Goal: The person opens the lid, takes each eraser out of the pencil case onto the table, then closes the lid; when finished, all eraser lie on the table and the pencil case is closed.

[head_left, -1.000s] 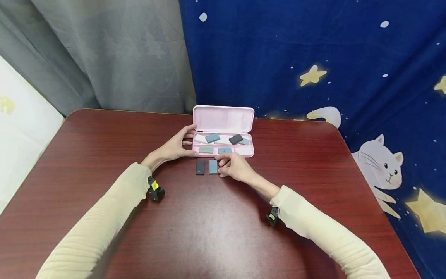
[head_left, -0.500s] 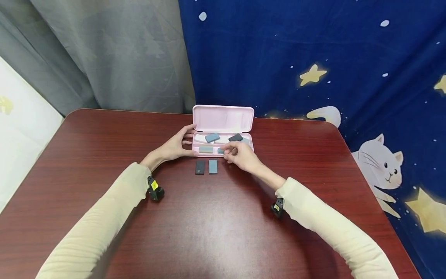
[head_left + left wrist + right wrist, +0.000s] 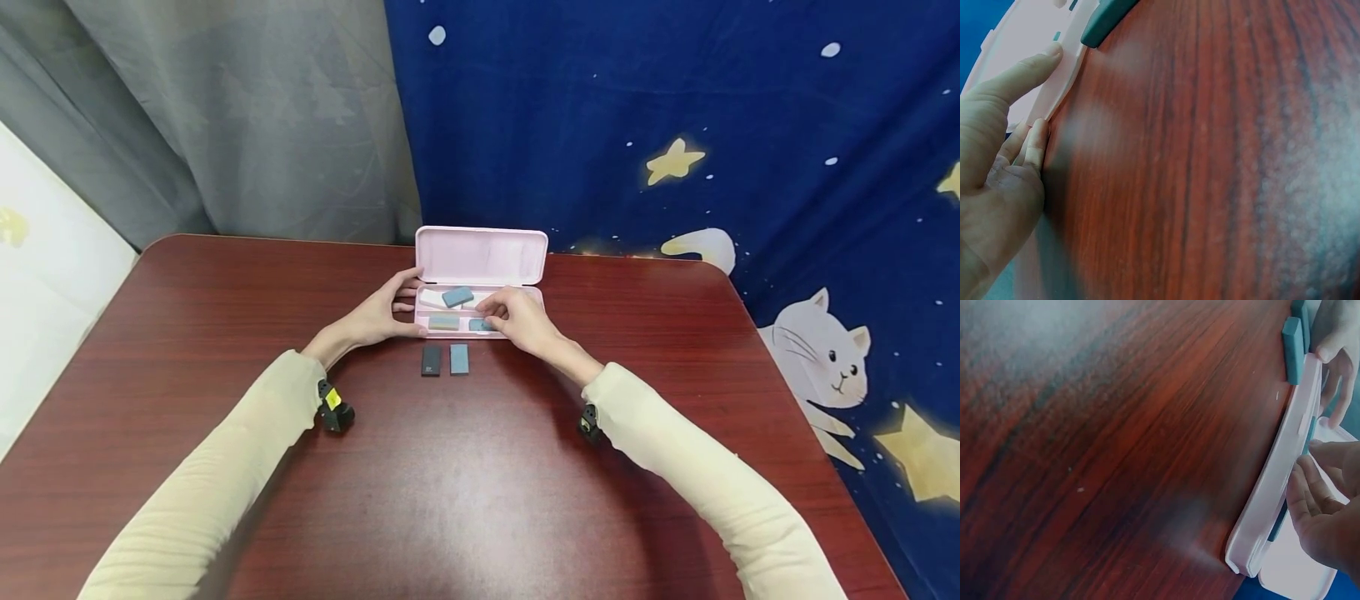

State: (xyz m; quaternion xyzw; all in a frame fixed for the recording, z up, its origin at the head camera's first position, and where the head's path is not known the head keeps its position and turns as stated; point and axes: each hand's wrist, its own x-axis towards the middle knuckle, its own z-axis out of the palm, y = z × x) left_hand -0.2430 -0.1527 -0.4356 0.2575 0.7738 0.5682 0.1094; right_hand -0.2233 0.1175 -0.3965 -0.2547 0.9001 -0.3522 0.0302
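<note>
Our left hand (image 3: 378, 315) grips the pink case's (image 3: 480, 254) left end. Our right hand (image 3: 517, 317) pinches a blue eraser (image 3: 480, 325) in the front compartment (long axis left-right), directly beneath its fingertips.

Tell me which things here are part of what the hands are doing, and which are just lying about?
In use:
pink case, held by the left hand
blue eraser, under the right hand
dark eraser and blue-grey eraser on the table

Lying about:
grey curtain
starry cat cloth
</note>
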